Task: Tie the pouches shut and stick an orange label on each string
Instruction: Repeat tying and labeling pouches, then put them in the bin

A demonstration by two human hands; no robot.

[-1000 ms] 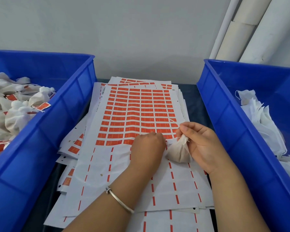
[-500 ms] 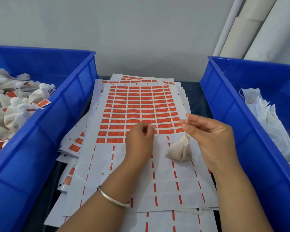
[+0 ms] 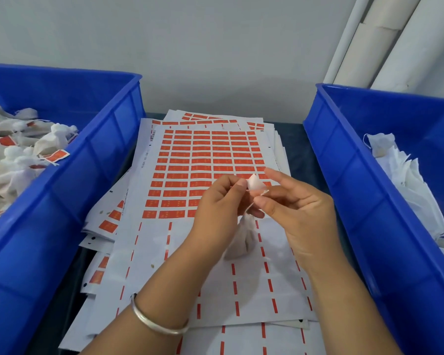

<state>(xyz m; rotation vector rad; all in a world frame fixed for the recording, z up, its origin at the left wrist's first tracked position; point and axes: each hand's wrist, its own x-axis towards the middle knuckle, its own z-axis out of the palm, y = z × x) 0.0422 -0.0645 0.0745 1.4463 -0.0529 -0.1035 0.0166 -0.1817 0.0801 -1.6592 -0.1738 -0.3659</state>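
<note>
Head view: both hands raised over the label sheets, close together. Left hand (image 3: 215,201) fingers curled, its grip pinching a peeled label (image 3: 255,182) between thumb and forefinger, pale backside facing the camera. Right hand (image 3: 300,211) fingers curled too, grip pinching the thin string (image 3: 263,192) just beside the label; label and string touching or nearly so, cannot tell if stuck yet. Pouch (image 3: 244,239) hangs below the hands, blurred, partly hidden behind the left hand, above the stripped part of the top sheet. Top label sheet (image 3: 205,160) lies on a messy stack on the dark surface (image 3: 297,155); orange labels fill its far half, near half is bare with short orange dashes. Silver bangle (image 3: 154,321) on left wrist. Left blue bin (image 3: 108,139) holds tied pouches with orange labels (image 3: 58,156). Right blue bin (image 3: 344,155) holds white untied pouches (image 3: 405,175). White pipes (image 3: 385,39) against the wall at the top right.
</note>
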